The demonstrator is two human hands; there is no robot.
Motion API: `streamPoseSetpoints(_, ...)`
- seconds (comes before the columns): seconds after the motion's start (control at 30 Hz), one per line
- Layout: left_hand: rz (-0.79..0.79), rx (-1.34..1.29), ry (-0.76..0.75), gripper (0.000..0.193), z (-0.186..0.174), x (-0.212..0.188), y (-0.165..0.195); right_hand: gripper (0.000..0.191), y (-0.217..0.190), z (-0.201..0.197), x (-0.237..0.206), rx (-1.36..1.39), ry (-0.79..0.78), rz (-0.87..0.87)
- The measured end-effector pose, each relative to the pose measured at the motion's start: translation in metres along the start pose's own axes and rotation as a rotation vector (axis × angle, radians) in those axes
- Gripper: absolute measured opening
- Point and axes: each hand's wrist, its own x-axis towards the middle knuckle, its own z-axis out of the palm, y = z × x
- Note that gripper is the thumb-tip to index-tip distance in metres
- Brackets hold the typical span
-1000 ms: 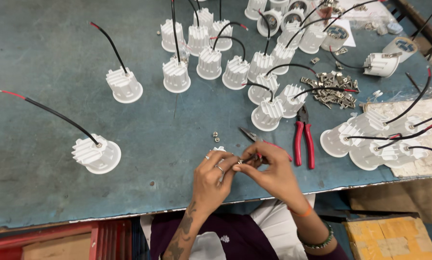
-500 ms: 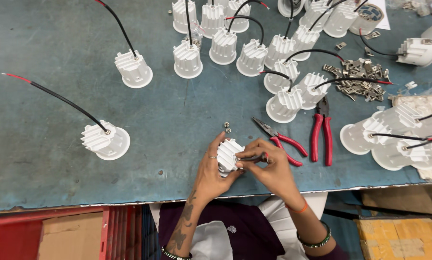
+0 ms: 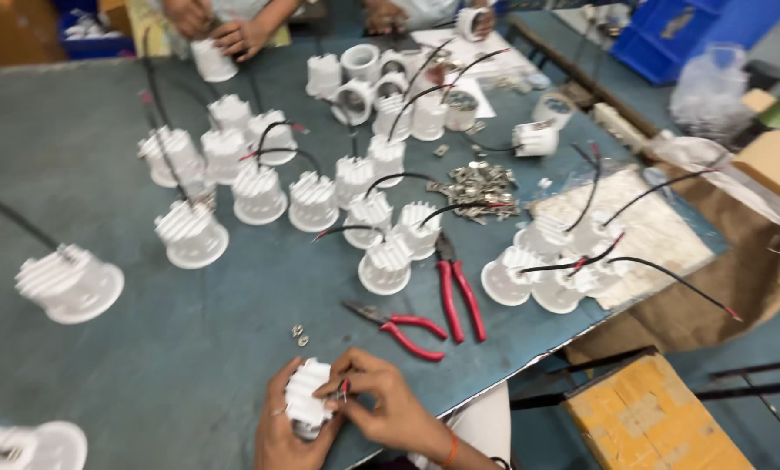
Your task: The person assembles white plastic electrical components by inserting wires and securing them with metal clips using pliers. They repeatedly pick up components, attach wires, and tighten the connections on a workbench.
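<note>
At the near edge of the grey-blue table (image 3: 103,348), my left hand (image 3: 278,435) cups a white finned lamp housing (image 3: 305,399) from below. My right hand (image 3: 381,400) rests against the housing's right side, its fingertips pinching thin red and black wires (image 3: 344,389) at the housing. Two red-handled pliers (image 3: 398,327) (image 3: 456,292) lie on the table just beyond my hands. Small metal bits (image 3: 300,334) lie to their left.
Many white finned housings with black and red leads stand across the table (image 3: 311,202). A pile of metal clips (image 3: 481,187) lies mid-right. Other people's hands (image 3: 242,35) work at the far edge. A yellow box (image 3: 651,418) and blue crates (image 3: 668,35) stand to the right.
The view has tilted up, showing the far side and other workers. My hands stay on the white housing at the near edge, the right fingers now pinching the wires.
</note>
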Motion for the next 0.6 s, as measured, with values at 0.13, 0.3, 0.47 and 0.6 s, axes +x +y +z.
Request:
streamPoseSetpoints(0.13,0.022,-0.020,0.017,0.095,0.009,-0.006,-0.031,0.012,0.017,0.009,-0.007,0.077,0.054,0.054)
streamPoseSetpoints(0.3,0.093,-0.126,-0.030,0.093,0.014,-0.004,-0.052,0.019,0.036,0.019,-0.012,0.074,0.107,0.074)
streamPoseSetpoints(0.47,0.203,-0.330,-0.036,0.094,0.019,0.009,-0.042,0.020,0.031,0.016,-0.012,0.013,0.060,0.028)
streamPoseSetpoints(0.6,0.158,-0.208,0.155,0.090,0.032,0.010,-0.032,0.024,0.026,0.001,-0.016,0.118,-0.014,0.119)
